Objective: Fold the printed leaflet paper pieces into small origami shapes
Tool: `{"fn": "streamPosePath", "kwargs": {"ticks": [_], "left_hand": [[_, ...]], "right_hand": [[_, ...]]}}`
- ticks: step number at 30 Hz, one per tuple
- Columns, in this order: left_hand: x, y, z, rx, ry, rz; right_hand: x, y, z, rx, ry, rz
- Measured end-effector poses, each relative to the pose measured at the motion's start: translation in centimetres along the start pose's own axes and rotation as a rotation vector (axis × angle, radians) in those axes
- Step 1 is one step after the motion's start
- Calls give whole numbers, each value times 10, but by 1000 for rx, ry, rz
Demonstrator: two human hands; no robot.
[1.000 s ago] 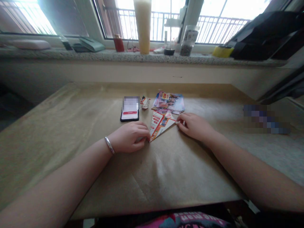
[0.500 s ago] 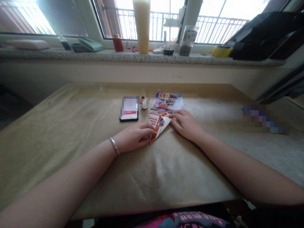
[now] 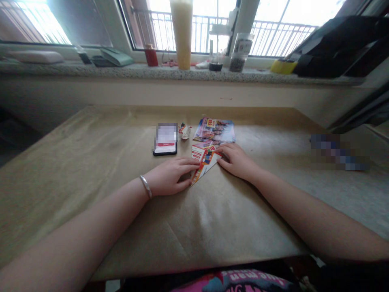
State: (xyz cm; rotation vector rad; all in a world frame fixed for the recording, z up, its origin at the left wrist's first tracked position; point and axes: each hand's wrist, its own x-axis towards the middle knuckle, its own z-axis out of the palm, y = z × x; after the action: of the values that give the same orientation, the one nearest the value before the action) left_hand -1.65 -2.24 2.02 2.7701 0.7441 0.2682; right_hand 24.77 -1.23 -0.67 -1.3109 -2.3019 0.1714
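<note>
A colourful printed leaflet [image 3: 204, 161], folded along a slant, lies flat on the table between my hands. My left hand [image 3: 170, 176], a silver bangle at its wrist, holds the leaflet's left side, fingers on top and thumb at the lower corner. On the other side, my right hand [image 3: 235, 161] grips the right corner between fingertips and thumb. Just behind is a stack of glossy flyers [image 3: 216, 129]. A crumpled piece of paper [image 3: 184, 131] sits left of that stack, beside a phone [image 3: 165, 140] with its screen lit and partly blurred.
A beige cover [image 3: 130, 227] spreads over the table. At the far right lies a pixelated flat item [image 3: 337, 152]. Along the granite windowsill [image 3: 106, 72] stand a tall yellowish cylinder [image 3: 182, 36], a red container [image 3: 151, 55], a clear jar [image 3: 240, 52] and a dark bulky object [image 3: 328, 48].
The slanted fold lies flatter, with more of the orange print showing. My right hand has shifted slightly down, and the left thumb has moved toward the leaflet's lower corner.
</note>
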Motion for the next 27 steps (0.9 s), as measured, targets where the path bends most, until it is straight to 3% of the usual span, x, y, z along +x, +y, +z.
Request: {"fn": "streamPosePath", "kwargs": {"ticks": [4,10,14,20,27], "left_hand": [[-1,1,-2,-10,-5,7],[-1,-3,0,-11,33,55],[-1,-5,1,4,42,70],[-2,-6,1,30,47,89],[0,-4,3,89,81,148]], "right_hand": [[2,-2,-1,199,48,91],[2,-3,-7,386,-21,140],[0,-2,-11,318,-82,62],[-4,-1,-13,117,-124,-169],[-7,-5,-9,-83,-173,-176]]}}
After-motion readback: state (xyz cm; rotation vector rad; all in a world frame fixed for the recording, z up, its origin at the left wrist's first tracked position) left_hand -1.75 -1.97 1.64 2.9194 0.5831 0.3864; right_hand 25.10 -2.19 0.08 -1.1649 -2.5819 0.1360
